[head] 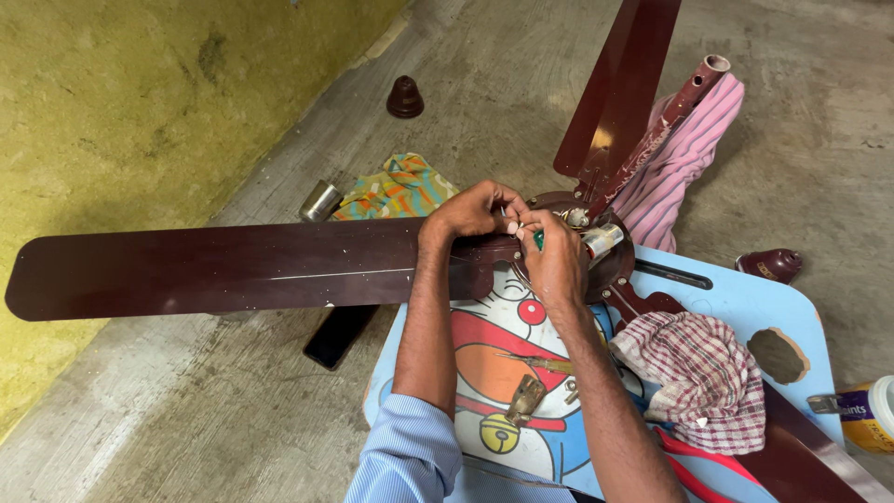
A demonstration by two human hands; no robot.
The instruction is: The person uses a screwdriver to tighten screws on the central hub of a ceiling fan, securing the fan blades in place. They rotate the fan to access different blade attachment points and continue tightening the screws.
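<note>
Ceiling fan (pixel 559 244), dark maroon, lies on a light blue cartoon-printed table (pixel 745 303), motor hub up, at about centre frame. Both hands meet over the hub.

Left hand (pixel 473 210): fingers curled and pinching small white wire ends at the hub's near rim. Right hand (pixel 557 253): closed around a green-handled tool (pixel 538 238), probably a small screwdriver, tip toward the same spot. What the tip touches is hidden by the fingers.

Judged step: work on the wiring at the hub top, beside the silver cylindrical capacitor (pixel 602 239) at 3 o'clock from the hands. Next move would call for a steady pinch on the wire while the tool is turned or pressed; little room between the fingers.

Outward from the hub: long blade (pixel 214 268) runs to 9 o'clock; second blade (pixel 619 88) to 12 o'clock, downrod (pixel 672 107) leaning at 1 o'clock against a pink striped cloth (pixel 684 158). Checked cloth (pixel 703 377) on the table at 4 o'clock. Red-handled pliers (pixel 689 461) at 5 o'clock. Metal bits lie on the table at 6 o'clock.

Containers: a tin (pixel 866 414) at 4 o'clock, frame edge, contents not visible; small metal can (pixel 319 200) on the floor at 10 o'clock, contents not visible. Maroon canopy cup (pixel 404 97) on the floor at 11 o'clock, mouth down.
</note>
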